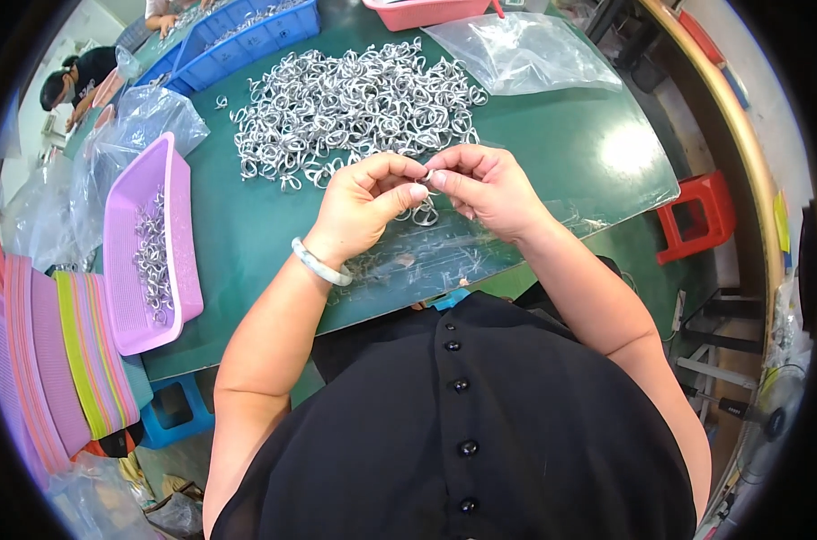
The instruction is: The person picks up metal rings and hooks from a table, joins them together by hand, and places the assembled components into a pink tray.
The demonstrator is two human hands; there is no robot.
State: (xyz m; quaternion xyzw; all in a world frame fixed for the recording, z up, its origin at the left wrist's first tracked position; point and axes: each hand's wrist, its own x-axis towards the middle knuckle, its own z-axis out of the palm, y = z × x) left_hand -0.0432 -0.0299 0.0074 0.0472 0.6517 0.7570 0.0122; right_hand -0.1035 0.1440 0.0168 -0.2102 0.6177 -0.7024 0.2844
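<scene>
My left hand (pixel 363 198) and my right hand (pixel 489 191) meet over the near part of the green table, thumbs and forefingers pinched together. Between their fingertips is a small silver metal ring (pixel 429 175), mostly covered by the fingers. Just below the fingertips, more silver rings (pixel 424 214) show; whether they hang from the hands or lie on the table I cannot tell. Beyond my hands spreads a large heap of silver metal rings (pixel 359 103). A pale bangle (pixel 320 263) circles my left wrist.
A purple basket (pixel 185 261) with some rings stands at the left, by stacked coloured baskets (pixel 76 351). At the back are a blue divided bin (pixel 246 45), a pink basket (pixel 426 11) and a clear plastic bag (pixel 525 54). Red stool (pixel 696 216) at right; other people work at far left.
</scene>
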